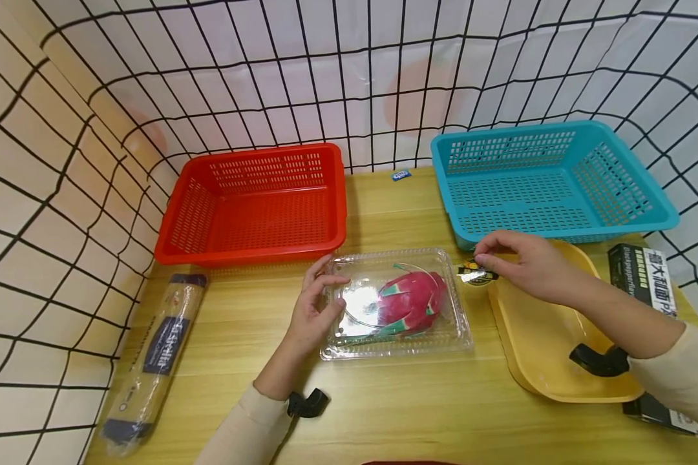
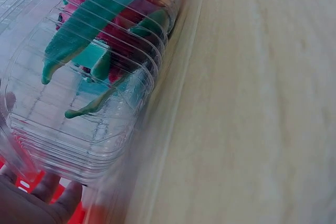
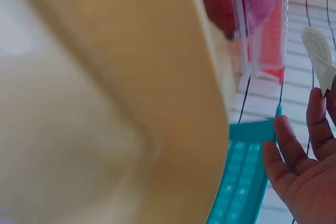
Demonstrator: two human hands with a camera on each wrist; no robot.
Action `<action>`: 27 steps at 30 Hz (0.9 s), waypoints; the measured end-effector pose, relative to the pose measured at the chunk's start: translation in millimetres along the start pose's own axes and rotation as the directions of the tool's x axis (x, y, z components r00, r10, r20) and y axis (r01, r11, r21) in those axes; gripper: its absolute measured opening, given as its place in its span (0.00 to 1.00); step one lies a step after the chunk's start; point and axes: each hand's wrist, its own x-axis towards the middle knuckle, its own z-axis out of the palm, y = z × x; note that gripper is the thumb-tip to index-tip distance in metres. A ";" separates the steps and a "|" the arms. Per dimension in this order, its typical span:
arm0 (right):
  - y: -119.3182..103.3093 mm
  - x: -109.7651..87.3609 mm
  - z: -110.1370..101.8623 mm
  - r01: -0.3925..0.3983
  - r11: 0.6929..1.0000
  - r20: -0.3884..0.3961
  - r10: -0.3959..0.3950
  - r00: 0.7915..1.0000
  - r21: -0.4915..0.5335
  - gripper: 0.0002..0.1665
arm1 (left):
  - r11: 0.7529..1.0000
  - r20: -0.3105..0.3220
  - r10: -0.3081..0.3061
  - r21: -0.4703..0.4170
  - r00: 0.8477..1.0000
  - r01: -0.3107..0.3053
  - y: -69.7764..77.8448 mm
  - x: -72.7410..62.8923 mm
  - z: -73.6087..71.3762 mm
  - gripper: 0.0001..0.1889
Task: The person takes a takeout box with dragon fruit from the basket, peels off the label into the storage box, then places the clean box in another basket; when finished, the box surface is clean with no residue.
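A: Head view, what'd we get?

B: Clear box (image 1: pixel 401 350) at ctr, w/ the dragon fruit (image 1: pixel 413 302) inside. We saw the L hand (image 1: pixel 316 307) at its left edge, fingers a bit apart, touching the plastic. The R hand (image 1: pixel 518 263), right of ctr, pinched a small shiny sticker (image 1: pixel 475 274) btwn thumb & fingers, near the yellow tub (image 1: pixel 538 358).

A: And the rest?

B: Red basket (image 1: pixel 273 216) upper left of ctr, teal basket (image 1: pixel 518 194) upper right, long pack (image 1: pixel 164 345) lower left.

A: L wrist view?

B: Box filled the upper left, green fruit tips visible thru ribbed plastic. We had fingertips lower left, by the box's end.

A: R wrist?

B: Tub took up the left, blurry. Hand was lower right, w/ a pale flat piece (image 3: pixel 319 51) at its fingertips; we couldn't tell if that was the sticker's back.
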 end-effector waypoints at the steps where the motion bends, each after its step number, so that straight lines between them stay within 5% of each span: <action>1: 4.3 -3.1 -2.7 -0.018 1.000 0.002 0.018 1.000 0.000 0.05 | 1.000 0.000 0.003 -0.001 1.000 -0.003 -0.2 0.1 -0.1 0.16; 9: 37.7 -30.1 -17.4 -0.131 0.991 0.037 0.132 0.991 -0.015 0.08 | 1.000 0.006 0.020 -0.002 1.000 -0.020 -2.1 -0.5 -0.2 0.16; 27: 70.5 -49.5 -10.2 -0.172 0.985 0.112 0.171 0.979 -0.003 0.06 | 1.000 -0.003 0.007 0.016 1.000 -0.007 1.6 -0.3 0.0 0.16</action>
